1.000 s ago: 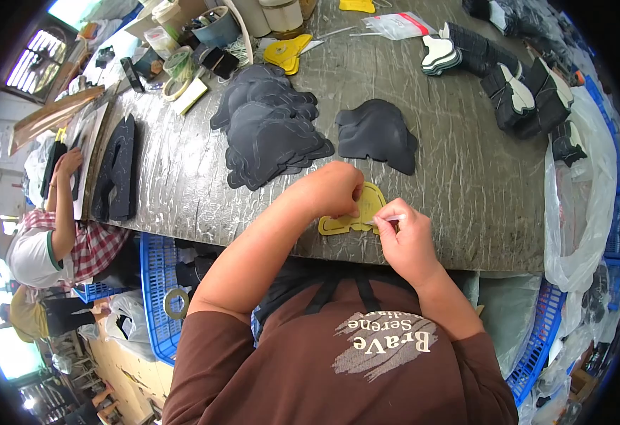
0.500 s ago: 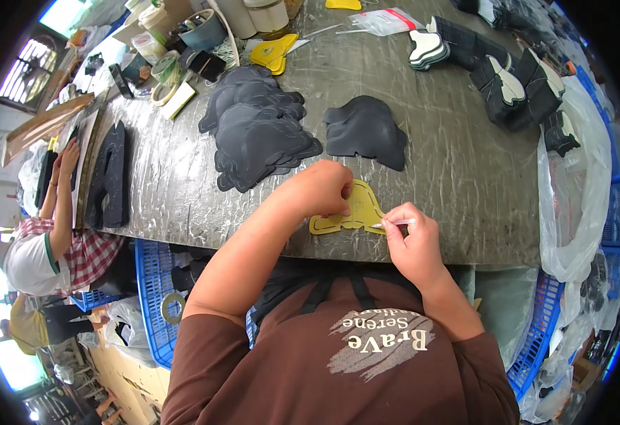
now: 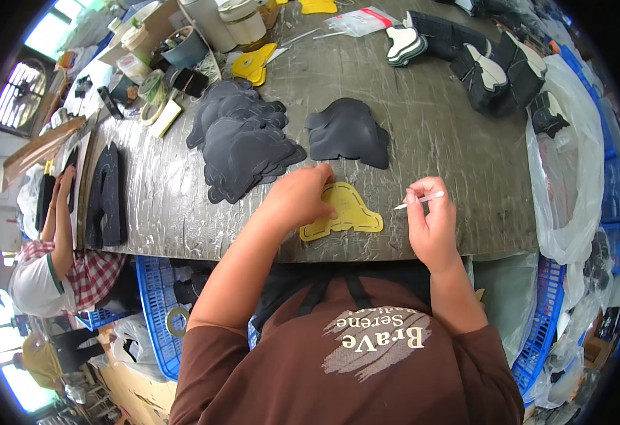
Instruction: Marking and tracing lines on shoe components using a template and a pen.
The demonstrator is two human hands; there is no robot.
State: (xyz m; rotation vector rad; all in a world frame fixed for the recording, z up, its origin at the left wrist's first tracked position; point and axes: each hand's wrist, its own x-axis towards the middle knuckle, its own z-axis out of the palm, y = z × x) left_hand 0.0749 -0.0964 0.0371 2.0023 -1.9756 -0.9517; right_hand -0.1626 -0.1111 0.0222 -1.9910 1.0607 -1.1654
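My left hand (image 3: pixel 297 200) is closed over the left side of a yellow template (image 3: pixel 356 212), which lies flat near the table's front edge. Dashed slots run along the template's border, and its wide side faces me. Whether a dark piece lies under it, I cannot tell. To its right, raised off the template, my right hand (image 3: pixel 434 230) pinches a thin white marking pen (image 3: pixel 403 205) with the tip pointing left. Just beyond the template sits a small stack of black shaped pieces (image 3: pixel 349 134). A larger, fanned-out pile of similar black pieces (image 3: pixel 242 152) lies beyond my left hand.
Black boot parts with white pieces (image 3: pixel 487 71) stand at the far right, beside a clear plastic bag (image 3: pixel 565 191). Tubs and tape rolls crowd the far left, near more yellow templates (image 3: pixel 253 65). Blue crates (image 3: pixel 155 304) flank me below the table (image 3: pixel 451 142). Another person works at left.
My right hand has lifted the pen off the template's right edge and moved right and away from me. My left hand stays on the template. The whole view has shifted slightly.
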